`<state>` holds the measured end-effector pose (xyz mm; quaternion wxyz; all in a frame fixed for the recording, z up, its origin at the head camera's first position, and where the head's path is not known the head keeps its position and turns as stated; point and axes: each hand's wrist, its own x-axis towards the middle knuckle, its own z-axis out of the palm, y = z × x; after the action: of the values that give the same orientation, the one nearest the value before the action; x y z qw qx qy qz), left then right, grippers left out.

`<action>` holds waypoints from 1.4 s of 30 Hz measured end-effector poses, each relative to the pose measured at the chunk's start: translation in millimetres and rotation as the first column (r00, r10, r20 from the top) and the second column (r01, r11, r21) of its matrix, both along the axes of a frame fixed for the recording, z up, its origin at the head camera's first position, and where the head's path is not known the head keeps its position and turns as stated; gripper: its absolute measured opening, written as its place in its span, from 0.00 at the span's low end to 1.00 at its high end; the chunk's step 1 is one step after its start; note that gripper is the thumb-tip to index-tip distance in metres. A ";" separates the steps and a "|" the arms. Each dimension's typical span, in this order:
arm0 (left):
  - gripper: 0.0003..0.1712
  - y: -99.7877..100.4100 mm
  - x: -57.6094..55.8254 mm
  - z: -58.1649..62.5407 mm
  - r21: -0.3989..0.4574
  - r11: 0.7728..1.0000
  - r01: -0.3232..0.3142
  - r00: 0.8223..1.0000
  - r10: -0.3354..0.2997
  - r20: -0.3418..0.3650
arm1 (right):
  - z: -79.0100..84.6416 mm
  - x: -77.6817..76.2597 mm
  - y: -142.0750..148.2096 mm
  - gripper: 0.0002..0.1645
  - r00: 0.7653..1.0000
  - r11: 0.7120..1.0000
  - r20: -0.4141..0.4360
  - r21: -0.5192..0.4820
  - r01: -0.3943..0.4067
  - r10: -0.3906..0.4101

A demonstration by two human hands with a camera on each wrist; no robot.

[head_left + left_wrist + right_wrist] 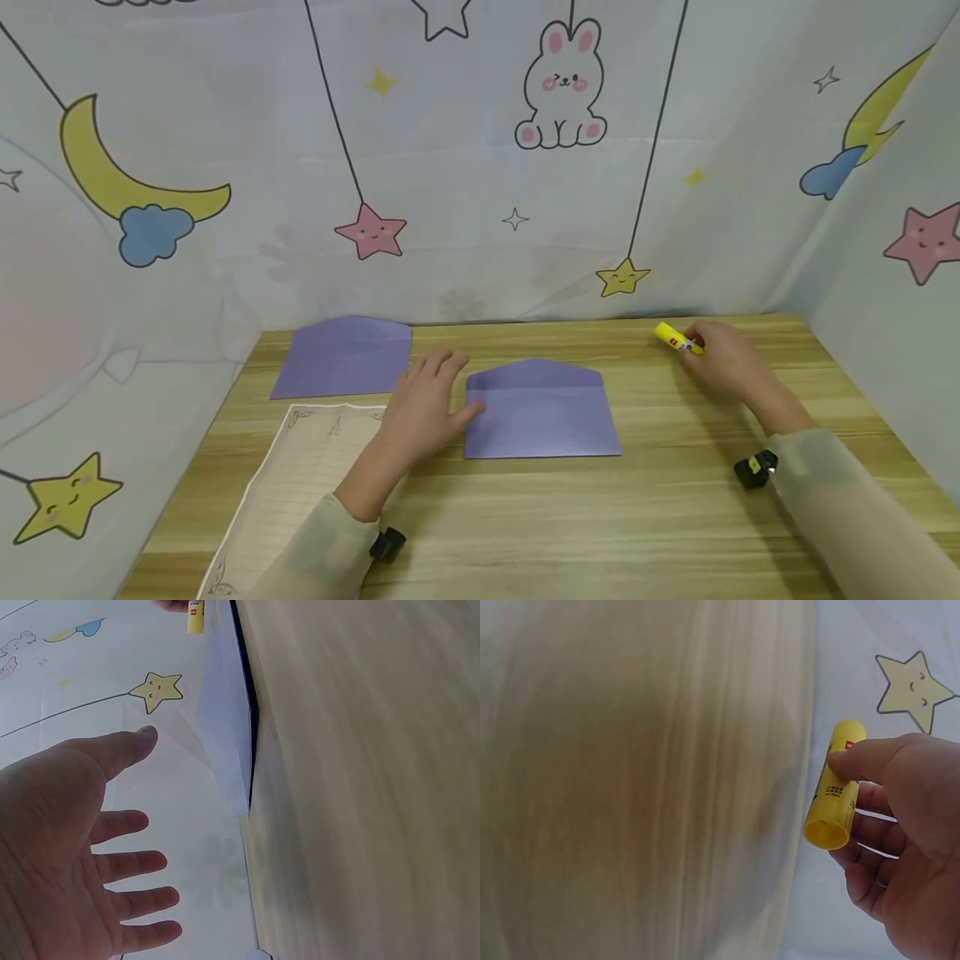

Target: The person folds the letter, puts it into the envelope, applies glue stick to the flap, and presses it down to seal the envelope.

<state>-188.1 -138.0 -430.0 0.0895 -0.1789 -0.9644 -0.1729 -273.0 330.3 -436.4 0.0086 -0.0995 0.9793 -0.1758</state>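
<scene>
In the head view my right hand [729,360] pinches a yellow glue stick [675,337] near the table's back right. The right wrist view shows the glue stick [835,791] between thumb and fingers, its hollow round end facing the camera. My left hand [426,408] hovers at the left edge of a purple envelope [540,417], whose pointed flap is spread toward the back. In the left wrist view the left hand [67,847] has its fingers extended and spread, holding nothing. Whether its thumb touches the envelope I cannot tell.
A second purple envelope [345,358] lies at the back left. In front of it is a lined sheet of letter paper [300,475] with an ornate border, partly covered by my left arm. A printed cloth [465,167] hangs behind the wooden table [600,525].
</scene>
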 end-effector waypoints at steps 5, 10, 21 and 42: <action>0.41 0.1 1.0 -1.5 -0.003 1.000 -0.003 1.000 0.003 0.003 | -4.8 -4.5 4.4 0.24 1.000 0.999 0.006 0.046 -0.003 0.003; 0.41 0.1 1.4 -2.5 0.007 1.000 -0.004 1.000 0.004 0.000 | -6.7 -6.0 5.3 0.24 1.000 0.996 0.007 0.094 -0.012 0.012; 0.41 -0.7 0.7 -4.5 0.003 1.000 -0.003 1.000 0.002 0.022 | -8.5 -5.4 7.0 0.29 1.000 0.994 0.022 0.111 -0.013 0.010; 0.41 -3.3 -2.2 -1.9 0.005 1.000 -0.003 0.999 0.003 0.036 | 1.2 0.4 -7.1 0.36 0.996 0.996 -0.093 0.089 -0.011 0.019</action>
<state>-190.3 -141.3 -431.9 0.0727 -0.1741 -0.9657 -0.1782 -272.6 323.2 -435.1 -0.0316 -0.1144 0.9847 -0.1275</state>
